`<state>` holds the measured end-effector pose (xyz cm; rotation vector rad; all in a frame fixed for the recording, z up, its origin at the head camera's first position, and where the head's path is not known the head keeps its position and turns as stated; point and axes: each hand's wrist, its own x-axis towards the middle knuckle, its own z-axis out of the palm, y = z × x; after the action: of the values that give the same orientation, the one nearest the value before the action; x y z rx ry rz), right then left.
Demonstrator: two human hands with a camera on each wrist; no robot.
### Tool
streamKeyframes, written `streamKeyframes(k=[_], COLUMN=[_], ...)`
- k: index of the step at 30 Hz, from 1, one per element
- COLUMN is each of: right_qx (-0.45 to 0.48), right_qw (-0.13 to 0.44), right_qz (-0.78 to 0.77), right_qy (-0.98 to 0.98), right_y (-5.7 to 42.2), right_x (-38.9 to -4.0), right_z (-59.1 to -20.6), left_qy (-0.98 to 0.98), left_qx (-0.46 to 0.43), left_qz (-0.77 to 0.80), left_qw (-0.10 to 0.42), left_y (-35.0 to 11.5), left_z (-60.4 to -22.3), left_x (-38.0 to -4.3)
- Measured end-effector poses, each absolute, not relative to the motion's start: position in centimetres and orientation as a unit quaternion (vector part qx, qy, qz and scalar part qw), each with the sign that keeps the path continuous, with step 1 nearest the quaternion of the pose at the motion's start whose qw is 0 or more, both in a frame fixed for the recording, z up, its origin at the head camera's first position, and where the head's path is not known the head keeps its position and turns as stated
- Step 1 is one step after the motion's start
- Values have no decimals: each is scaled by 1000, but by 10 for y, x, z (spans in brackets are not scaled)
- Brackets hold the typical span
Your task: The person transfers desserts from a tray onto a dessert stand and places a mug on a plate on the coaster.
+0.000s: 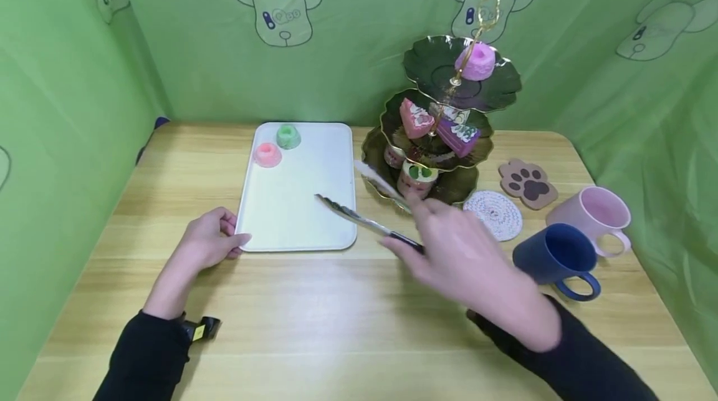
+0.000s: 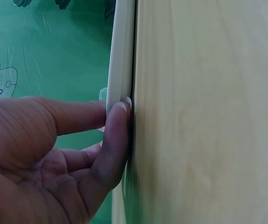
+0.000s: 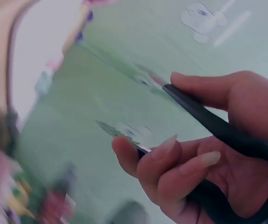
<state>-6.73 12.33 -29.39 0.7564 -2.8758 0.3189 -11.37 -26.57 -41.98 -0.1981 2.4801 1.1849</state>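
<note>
My left hand (image 1: 209,240) pinches the near left corner of a white tray (image 1: 297,201), thumb on top and fingers beneath the rim in the left wrist view. A pink ring-shaped cake (image 1: 267,155) and a green one (image 1: 288,137) sit at the tray's far left. My right hand (image 1: 462,245) grips a pair of tongs with black handles (image 3: 199,114) and metal arms (image 1: 364,221). The arms are spread with nothing between them, one tip over the tray, the other by the tiered stand. A layered dessert cup (image 1: 417,180) stands on its bottom tier, just beyond the hand.
The three-tier dark stand (image 1: 429,86) bears a purple ring cake (image 1: 477,62) on top and a pink cake slice (image 1: 416,119) and purple slice (image 1: 459,136) below. Rightward lie a white round coaster (image 1: 493,215), a paw coaster (image 1: 528,183), a blue mug (image 1: 541,257) and a pink mug (image 1: 578,214).
</note>
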Motion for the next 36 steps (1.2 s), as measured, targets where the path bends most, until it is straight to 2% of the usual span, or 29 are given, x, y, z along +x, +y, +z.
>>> streamKeyframes(k=[8,15,28,36], right_qx=[243,197,133,118], right_qw=[72,23,-81,-81], right_qz=[53,2,18,28], right_qy=[-966,-980,-988,-989], right_y=[72,37,-11,-34], right_x=[-118,-158,-225,-248], right_z=[-346,-368,-379,-382], left_qy=[881,879,890,890], left_qx=[-74,-76,-74,-74], left_qz=[424,424,406,406], left_qw=[195,203,194,192], left_y=[-265,-266,-264,-263], left_z=[-419,-418,-418,-417], left_x=[-115,-115,-116,-116])
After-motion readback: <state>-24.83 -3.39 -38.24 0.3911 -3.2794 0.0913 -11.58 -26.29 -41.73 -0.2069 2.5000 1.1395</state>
